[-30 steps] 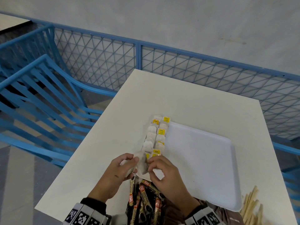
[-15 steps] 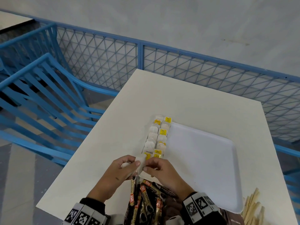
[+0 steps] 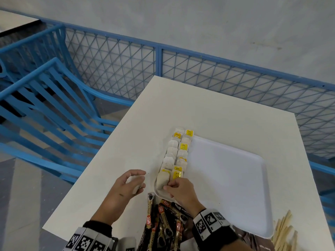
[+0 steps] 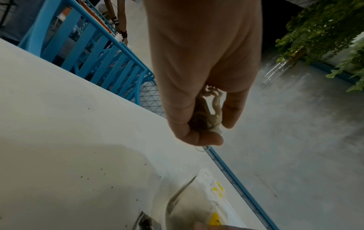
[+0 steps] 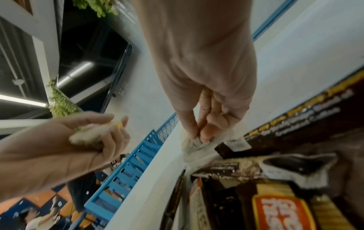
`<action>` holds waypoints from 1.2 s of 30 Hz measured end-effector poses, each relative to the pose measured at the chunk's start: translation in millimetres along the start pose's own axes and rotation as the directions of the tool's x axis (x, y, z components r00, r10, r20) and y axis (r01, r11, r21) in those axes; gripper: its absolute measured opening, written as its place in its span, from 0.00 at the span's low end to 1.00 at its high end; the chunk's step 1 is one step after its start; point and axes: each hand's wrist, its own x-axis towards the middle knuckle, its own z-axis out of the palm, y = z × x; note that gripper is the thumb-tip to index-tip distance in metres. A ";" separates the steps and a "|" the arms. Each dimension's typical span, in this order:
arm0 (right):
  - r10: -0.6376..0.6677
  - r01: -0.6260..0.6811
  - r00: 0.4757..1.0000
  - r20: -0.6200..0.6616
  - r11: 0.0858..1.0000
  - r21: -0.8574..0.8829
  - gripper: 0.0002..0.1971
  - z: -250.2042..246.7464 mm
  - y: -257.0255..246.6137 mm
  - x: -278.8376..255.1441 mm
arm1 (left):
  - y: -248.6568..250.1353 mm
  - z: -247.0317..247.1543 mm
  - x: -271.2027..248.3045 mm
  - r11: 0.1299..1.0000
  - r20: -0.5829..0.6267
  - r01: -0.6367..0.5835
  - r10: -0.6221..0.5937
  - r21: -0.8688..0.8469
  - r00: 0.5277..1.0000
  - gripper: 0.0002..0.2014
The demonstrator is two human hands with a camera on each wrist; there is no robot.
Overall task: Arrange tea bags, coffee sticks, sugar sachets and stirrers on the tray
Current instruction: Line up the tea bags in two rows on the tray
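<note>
Pale tea bags (image 3: 176, 156), yellow tags, double-rowed on tray (image 3: 235, 178)

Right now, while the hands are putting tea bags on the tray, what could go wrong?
1. The right hand pinches a tea bag at the tray's near corner; a nudge could knock the tight tea bag rows crooked.
2. The left hand holds spare tea bags bunched together; their strings might tangle, or one could drop.
3. The coffee sticks lie against the tray's near edge, so a wrist could scatter them.
</note>
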 end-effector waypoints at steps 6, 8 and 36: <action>-0.038 0.030 0.998 -0.046 0.986 -0.162 0.11 7.9 -3.9 2.3 | -1.1 1.6 0.8 0.998 0.025 0.013 -0.012 -0.064 1.000 0.23; -0.038 0.027 0.998 -0.056 0.985 -0.170 0.13 8.1 -4.8 1.8 | -1.5 3.1 0.8 0.994 0.038 0.026 -0.022 -0.103 0.999 0.16; -0.205 0.124 0.973 0.107 0.854 0.506 0.04 -44.7 -26.7 -35.3 | 5.7 18.7 -1.6 0.988 0.101 0.106 -0.094 -0.113 0.990 0.17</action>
